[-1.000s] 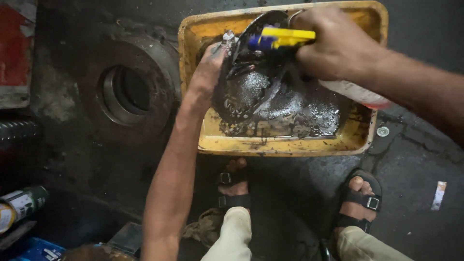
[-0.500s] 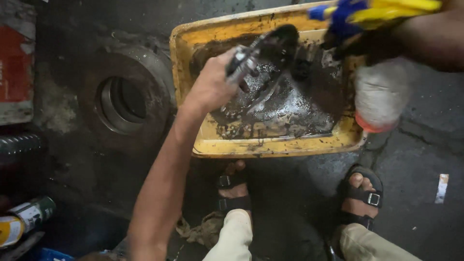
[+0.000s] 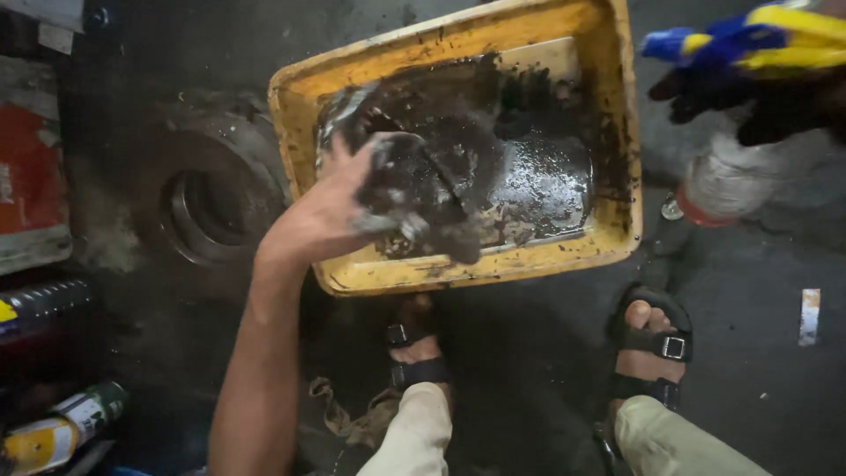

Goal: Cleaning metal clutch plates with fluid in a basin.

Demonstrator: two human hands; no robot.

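Note:
A yellow plastic tray (image 3: 476, 269) on the dark floor holds black oily liquid. My left hand (image 3: 322, 211) reaches over the tray's left side and grips a greasy dark metal part (image 3: 423, 189), held just above the liquid. My right hand (image 3: 775, 101), blackened with oil, is at the upper right, outside the tray. It holds a yellow and blue brush (image 3: 749, 40). A white plastic bottle with a red cap (image 3: 727, 176) sits just below that hand; whether the hand also holds it is unclear.
A heavy round metal ring with a central hole (image 3: 211, 207) lies left of the tray. A red container (image 3: 35, 176) and bottles (image 3: 62, 427) line the left edge. My sandalled feet (image 3: 419, 353) (image 3: 652, 344) stand below the tray, beside a rag (image 3: 352, 414).
My right hand has lifted the brush off the part and drawn away to the upper right. My left hand has turned the part lower in the tray.

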